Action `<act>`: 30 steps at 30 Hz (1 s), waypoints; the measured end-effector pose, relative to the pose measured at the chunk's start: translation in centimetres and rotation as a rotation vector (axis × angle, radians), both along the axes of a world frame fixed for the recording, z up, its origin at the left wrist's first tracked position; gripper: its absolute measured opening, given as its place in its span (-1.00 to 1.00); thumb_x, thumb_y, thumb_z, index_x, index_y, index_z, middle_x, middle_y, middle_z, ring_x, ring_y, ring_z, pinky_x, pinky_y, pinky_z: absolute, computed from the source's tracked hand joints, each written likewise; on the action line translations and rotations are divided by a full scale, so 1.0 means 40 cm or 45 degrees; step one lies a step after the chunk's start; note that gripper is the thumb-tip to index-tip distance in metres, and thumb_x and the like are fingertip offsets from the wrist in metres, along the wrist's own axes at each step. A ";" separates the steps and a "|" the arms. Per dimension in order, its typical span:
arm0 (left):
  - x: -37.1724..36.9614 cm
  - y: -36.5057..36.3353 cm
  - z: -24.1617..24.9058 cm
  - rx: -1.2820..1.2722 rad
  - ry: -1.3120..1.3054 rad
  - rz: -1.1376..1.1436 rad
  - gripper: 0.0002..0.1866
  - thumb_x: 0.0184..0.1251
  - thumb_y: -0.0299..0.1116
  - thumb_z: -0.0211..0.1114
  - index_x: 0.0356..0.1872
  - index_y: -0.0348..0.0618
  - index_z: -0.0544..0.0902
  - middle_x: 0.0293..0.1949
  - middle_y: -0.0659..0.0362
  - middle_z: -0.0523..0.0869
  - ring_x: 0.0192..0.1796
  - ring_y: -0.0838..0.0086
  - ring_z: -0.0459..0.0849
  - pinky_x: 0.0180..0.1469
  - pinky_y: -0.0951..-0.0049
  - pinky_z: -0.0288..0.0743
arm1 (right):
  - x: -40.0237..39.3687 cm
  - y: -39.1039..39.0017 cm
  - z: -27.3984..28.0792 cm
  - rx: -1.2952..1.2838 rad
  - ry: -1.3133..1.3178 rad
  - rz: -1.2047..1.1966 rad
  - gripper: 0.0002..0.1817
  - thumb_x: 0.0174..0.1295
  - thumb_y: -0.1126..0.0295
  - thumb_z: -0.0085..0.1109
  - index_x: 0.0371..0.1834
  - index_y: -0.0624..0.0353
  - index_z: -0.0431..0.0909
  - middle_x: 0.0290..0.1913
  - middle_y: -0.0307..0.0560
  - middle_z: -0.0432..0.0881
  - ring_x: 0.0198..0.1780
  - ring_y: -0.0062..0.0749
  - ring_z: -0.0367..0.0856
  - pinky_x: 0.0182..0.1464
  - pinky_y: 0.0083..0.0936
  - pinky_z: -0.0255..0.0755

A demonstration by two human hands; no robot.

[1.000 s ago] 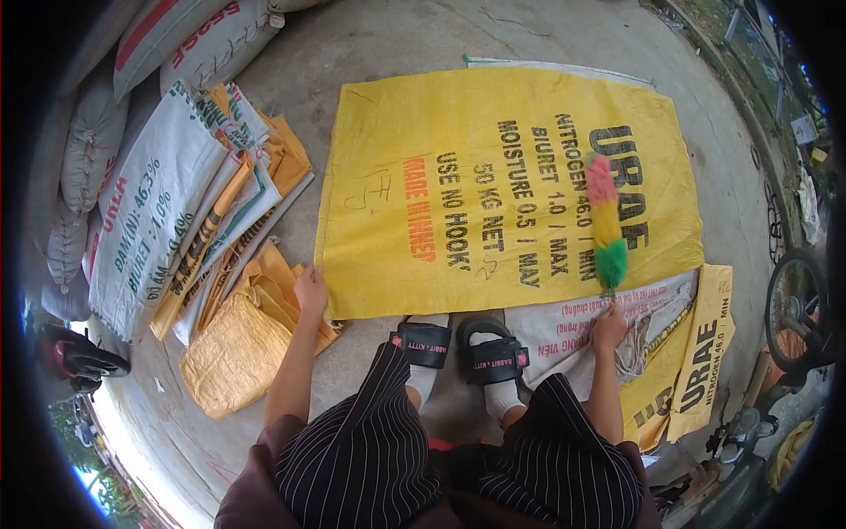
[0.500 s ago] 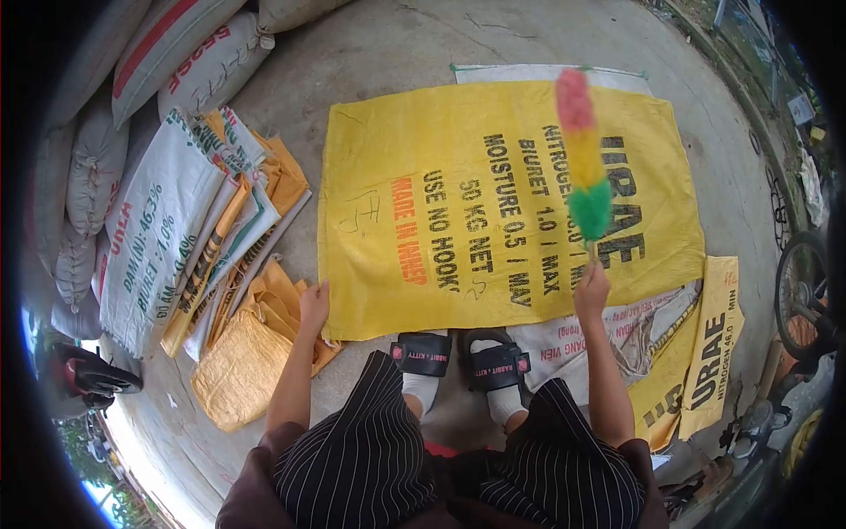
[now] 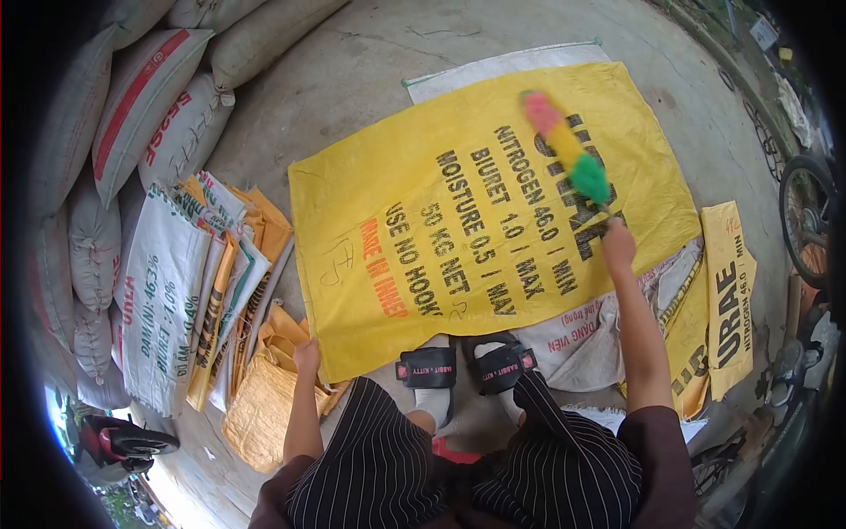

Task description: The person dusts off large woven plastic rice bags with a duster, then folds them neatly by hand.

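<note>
A large yellow printed sack lies flat on the concrete floor in front of my feet. My left hand pinches its near left corner. In my right hand is the handle of a fluffy duster, coloured pink, yellow and green, whose blurred head is over the right part of the sack's black lettering. Whether the duster touches the sack cannot be told. Beneath the yellow sack, a white sack shows at the far edge.
Folded sacks and a crumpled orange sack lie at the left. Filled sacks are piled behind them. At the right are a white sack, a folded yellow sack and a bicycle wheel. Black sandals are on my feet.
The view has turned, so the sack appears tilted. The duster has swung to a slant, its pink end toward the upper left. My left hand still holds the corner.
</note>
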State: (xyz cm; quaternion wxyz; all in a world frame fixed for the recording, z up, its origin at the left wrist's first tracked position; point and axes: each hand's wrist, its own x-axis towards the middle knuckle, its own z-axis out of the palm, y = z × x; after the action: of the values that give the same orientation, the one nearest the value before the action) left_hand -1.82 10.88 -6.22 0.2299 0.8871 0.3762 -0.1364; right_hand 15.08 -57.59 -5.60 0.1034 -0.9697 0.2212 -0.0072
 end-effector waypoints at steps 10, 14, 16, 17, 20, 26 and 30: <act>0.001 -0.001 -0.012 -0.155 -0.081 -0.020 -0.64 0.18 -0.16 0.10 -0.38 -0.36 0.59 -0.53 -0.05 0.61 -0.44 0.22 0.60 -0.33 0.25 0.39 | 0.013 -0.319 0.093 -0.097 -0.183 -0.523 -0.71 0.20 0.35 -0.22 -0.30 0.36 0.47 -0.31 0.36 0.55 -0.20 0.19 0.53 -0.21 -0.07 0.39; 0.046 -0.035 0.009 -0.091 -0.202 -0.120 -0.65 0.26 -0.17 0.06 -0.27 -0.31 0.59 -0.50 -0.03 0.63 -0.42 0.22 0.61 -0.32 0.25 0.41 | 0.072 0.148 0.044 0.330 -0.389 0.250 -0.77 0.25 0.37 -0.21 -0.38 0.30 0.39 -0.59 0.18 0.49 -0.49 0.09 0.49 -0.45 -0.14 0.32; 0.060 -0.048 0.022 -0.031 -0.194 -0.133 -0.65 0.27 -0.16 0.05 -0.29 -0.30 0.59 -0.48 -0.04 0.64 -0.39 0.19 0.61 -0.30 0.24 0.41 | 0.050 0.412 0.048 0.474 -0.113 0.568 -0.84 0.21 0.42 -0.16 -0.35 0.27 0.40 -0.59 0.07 0.50 -0.54 -0.09 0.51 -0.51 -0.24 0.34; 0.073 -0.057 0.029 0.016 -0.191 -0.134 -0.64 0.28 -0.15 0.05 -0.30 -0.30 0.60 -0.46 -0.05 0.64 -0.37 0.17 0.62 -0.28 0.24 0.42 | 0.032 0.528 0.012 0.551 -0.095 0.734 -0.90 0.15 0.48 -0.09 -0.34 0.26 0.40 -0.58 0.04 0.51 -0.52 -0.12 0.53 -0.49 -0.26 0.40; 0.068 -0.046 0.042 0.044 -0.052 -0.155 -0.64 0.27 -0.14 0.06 -0.32 -0.29 0.60 -0.43 -0.07 0.65 -0.32 0.12 0.62 -0.24 0.22 0.42 | -0.018 0.725 0.042 0.581 -0.031 0.973 -0.89 0.11 0.48 -0.03 -0.31 0.23 0.43 -0.59 -0.01 0.51 -0.53 -0.20 0.56 -0.51 -0.32 0.45; 0.031 0.030 0.005 0.094 -0.019 -0.073 -0.60 0.17 -0.12 0.14 -0.50 -0.36 0.58 -0.49 -0.09 0.62 -0.37 0.11 0.60 -0.27 0.20 0.40 | 0.156 0.537 -0.014 0.384 0.091 0.616 -0.82 0.23 0.48 -0.18 -0.19 0.26 0.42 -0.52 0.02 0.54 -0.45 -0.18 0.58 -0.47 -0.31 0.47; 0.003 0.064 -0.047 -0.073 -0.115 0.062 -0.59 0.15 -0.11 0.14 -0.50 -0.37 0.59 -0.52 -0.09 0.61 -0.39 0.15 0.60 -0.29 0.22 0.40 | 0.288 0.072 0.056 0.232 0.020 -0.235 -0.77 0.18 0.40 -0.11 -0.19 0.21 0.52 -0.24 0.08 0.61 -0.19 -0.02 0.60 -0.21 -0.17 0.48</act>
State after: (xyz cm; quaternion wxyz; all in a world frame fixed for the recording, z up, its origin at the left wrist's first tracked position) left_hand -1.68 13.45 -8.11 0.2751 0.8761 0.3828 -0.1014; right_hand 26.61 -54.73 -3.38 0.1882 -0.9319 0.3098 0.0109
